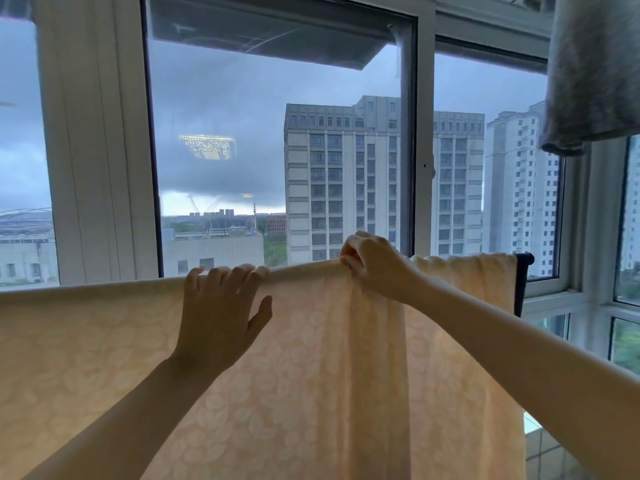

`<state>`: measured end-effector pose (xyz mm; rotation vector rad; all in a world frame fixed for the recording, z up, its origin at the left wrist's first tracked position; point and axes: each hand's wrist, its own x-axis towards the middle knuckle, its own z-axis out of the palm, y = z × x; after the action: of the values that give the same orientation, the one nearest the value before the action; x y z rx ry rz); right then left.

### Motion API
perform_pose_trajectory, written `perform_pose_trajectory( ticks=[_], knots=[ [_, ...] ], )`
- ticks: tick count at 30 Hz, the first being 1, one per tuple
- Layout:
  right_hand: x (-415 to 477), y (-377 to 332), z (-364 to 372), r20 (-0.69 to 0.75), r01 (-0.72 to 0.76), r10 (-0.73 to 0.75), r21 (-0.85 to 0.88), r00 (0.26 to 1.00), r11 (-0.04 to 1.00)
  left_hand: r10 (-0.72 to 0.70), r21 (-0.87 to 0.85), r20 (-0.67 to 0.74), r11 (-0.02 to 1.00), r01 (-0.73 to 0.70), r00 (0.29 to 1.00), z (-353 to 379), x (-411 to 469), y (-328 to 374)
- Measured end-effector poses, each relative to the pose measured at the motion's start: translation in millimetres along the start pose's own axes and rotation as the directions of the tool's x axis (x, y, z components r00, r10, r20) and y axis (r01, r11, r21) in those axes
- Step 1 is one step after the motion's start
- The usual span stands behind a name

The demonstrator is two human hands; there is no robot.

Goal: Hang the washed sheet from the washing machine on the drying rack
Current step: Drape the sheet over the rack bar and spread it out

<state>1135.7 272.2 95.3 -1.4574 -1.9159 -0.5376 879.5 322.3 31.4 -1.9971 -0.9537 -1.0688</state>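
A pale peach sheet with a faint leaf pattern hangs draped over a horizontal bar of the drying rack, spanning most of the view. The rack shows only as a dark end piece at the right. My left hand lies flat on the sheet, its fingertips hooked over the top fold. To its right my right hand pinches a bunched fold of the sheet at the top edge. The bar itself is hidden under the cloth.
A large window with white frames stands close behind the rack, with tall buildings outside. A grey garment hangs from above at the top right. A tiled sill shows at the lower right.
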Motion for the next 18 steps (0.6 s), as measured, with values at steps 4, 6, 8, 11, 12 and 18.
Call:
perform_pose_trajectory(
  ticks=[4, 6, 8, 11, 12, 18],
  knots=[
    [-4.5, 4.9, -1.2, -0.019, 0.021, -0.02, 0.016, 1.0, 1.0, -0.03, -0.008, 0.015, 1.0, 0.03, 0.999, -1.2, 10.3, 17.8],
    [-6.1, 4.2, -0.8, -0.018, 0.031, -0.031, 0.028, 0.999, 0.999, 0.011, 0.008, 0.039, 1.0, -0.011, 0.999, 1.4, 16.2, 31.5],
    [-7.2, 4.1, -0.5, -0.02, 0.037, -0.036, 0.04, 0.999, 0.999, 0.051, 0.038, 0.065, 0.998, -0.054, 0.997, 5.7, 21.4, 45.7],
    [-8.1, 6.7, -1.7, -0.027, 0.032, -0.03, 0.065, 0.999, 0.997, 0.076, 0.035, 0.098, 0.996, -0.079, 0.992, 11.5, 30.7, 65.8],
    [-8.9, 8.2, -2.9, -0.029, 0.029, -0.027, 0.075, 0.999, 0.997, 0.078, 0.027, 0.103, 0.996, -0.081, 0.992, 12.9, 34.0, 71.7],
    [-22.2, 18.3, -19.1, -0.069, -0.038, 0.05, 0.172, 0.996, 0.984, 0.094, -0.015, 0.096, 0.996, -0.093, 0.991, 22.8, 47.9, 95.5]
  ],
)
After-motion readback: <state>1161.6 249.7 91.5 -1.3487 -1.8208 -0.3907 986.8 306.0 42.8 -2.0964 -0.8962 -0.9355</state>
